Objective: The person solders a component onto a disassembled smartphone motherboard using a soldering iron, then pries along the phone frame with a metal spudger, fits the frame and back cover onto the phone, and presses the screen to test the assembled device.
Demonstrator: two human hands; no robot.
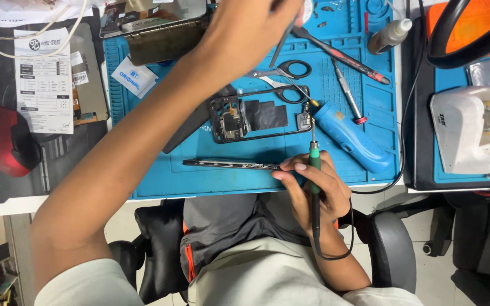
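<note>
I see the soldering iron (314, 170), green-handled, gripped in my right hand (313, 190) with the fingers wrapped round it, tip resting on the lower end of the opened phone frame (259, 116) at the middle of the blue mat (160, 175). Just below the frame lies a thin dark panel (231, 165), touching my right fingertips. My left hand (250, 28) is raised above the frame, fingers pinched on tweezers (282, 42). Right of the frame lie a blue tool (350, 139), scissors (282, 71) and a screwdriver (347, 90); further right, a tape dispenser (472, 130).
</note>
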